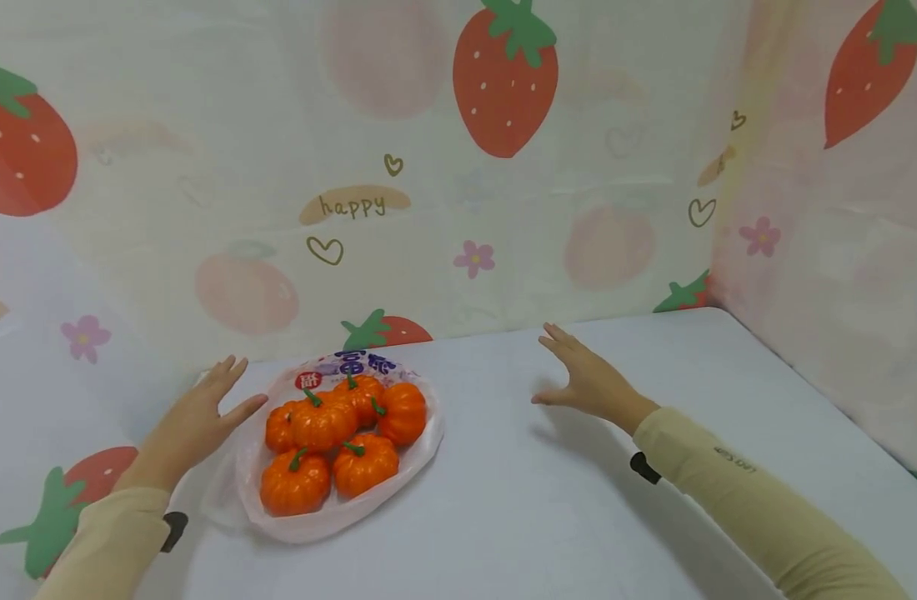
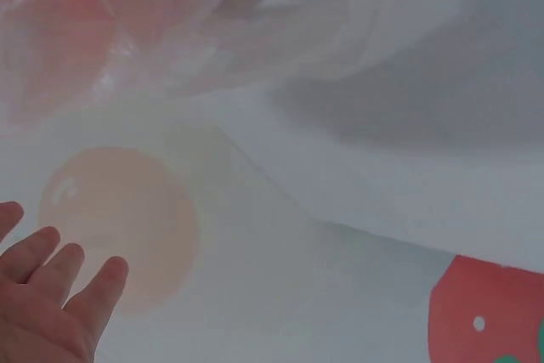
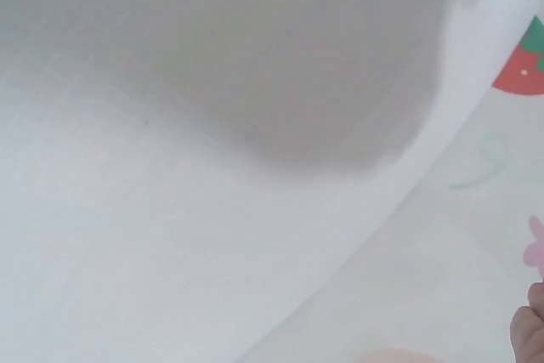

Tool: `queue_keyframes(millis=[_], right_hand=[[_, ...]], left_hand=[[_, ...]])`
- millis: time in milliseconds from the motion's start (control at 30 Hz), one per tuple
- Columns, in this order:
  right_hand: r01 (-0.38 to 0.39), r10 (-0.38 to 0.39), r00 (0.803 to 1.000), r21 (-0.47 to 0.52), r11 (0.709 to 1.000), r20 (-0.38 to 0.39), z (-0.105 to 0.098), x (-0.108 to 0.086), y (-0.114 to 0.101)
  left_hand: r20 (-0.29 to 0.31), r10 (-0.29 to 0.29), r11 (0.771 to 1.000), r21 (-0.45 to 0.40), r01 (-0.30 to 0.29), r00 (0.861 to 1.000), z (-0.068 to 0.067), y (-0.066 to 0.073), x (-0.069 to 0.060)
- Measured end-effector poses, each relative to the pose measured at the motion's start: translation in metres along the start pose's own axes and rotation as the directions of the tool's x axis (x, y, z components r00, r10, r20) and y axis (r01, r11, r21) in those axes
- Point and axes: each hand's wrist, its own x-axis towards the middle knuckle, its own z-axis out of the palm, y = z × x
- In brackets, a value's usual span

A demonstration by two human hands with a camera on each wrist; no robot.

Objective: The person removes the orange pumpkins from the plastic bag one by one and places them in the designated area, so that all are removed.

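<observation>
Several small orange pumpkins (image 1: 323, 423) with green stems lie together in a white plastic bag (image 1: 338, 521) with purple and red print, left of the table's middle. My left hand (image 1: 192, 421) is raised just left of the bag, fingers spread and holding nothing; in the left wrist view its fingers (image 2: 98, 295) show below the blurred bag (image 2: 323, 31). Over the table on the right, my right hand (image 1: 589, 379) hovers with thumb and fingers apart, nothing between them. Only a bit of the right hand (image 3: 529, 329) shows in the right wrist view.
The table (image 1: 503, 517) has a white top. Behind it and along both sides hangs a pale cloth (image 1: 443, 192) printed with strawberries, flowers and hearts. A shadow falls on the table beneath the right forearm.
</observation>
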Motion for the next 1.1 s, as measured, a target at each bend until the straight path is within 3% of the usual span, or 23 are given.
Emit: queue_keyframes(millis=[167,333,433,567,767,867,1100], right_hand=[[0.02,-0.02,1.0,0.013,1.0,-0.014,0.004,-0.004,-0.012],[0.009,-0.008,1.0,0.053,0.999,-0.018,0.008,-0.004,-0.023],[0.005,-0.005,1.0,0.074,0.997,-0.006,0.013,-0.004,-0.027],[0.015,-0.015,1.0,0.105,0.994,0.005,0.019,-0.003,-0.033],[0.02,-0.023,0.999,0.151,0.988,0.022,0.026,-0.003,-0.044],[0.042,-0.047,0.999,0.157,0.987,0.026,0.029,-0.003,-0.05],[0.084,-0.091,0.995,0.17,0.982,0.033,0.034,0.006,-0.071]], left_hand=[[-0.005,-0.005,1.0,-0.021,0.005,1.0,0.006,0.005,-0.007],[-0.063,0.022,0.997,-0.077,-0.027,0.998,0.012,0.012,-0.01],[-0.058,-0.02,0.993,-0.115,0.013,0.998,0.018,0.015,-0.012],[-0.028,-0.115,0.982,-0.151,0.109,0.993,0.025,0.016,-0.017],[-0.03,-0.148,0.972,-0.187,0.14,0.989,0.029,0.016,-0.023],[-0.033,-0.171,0.959,-0.237,0.159,0.985,0.03,0.017,-0.025],[-0.07,-0.251,0.901,-0.382,0.206,0.966,0.033,0.017,-0.026]])
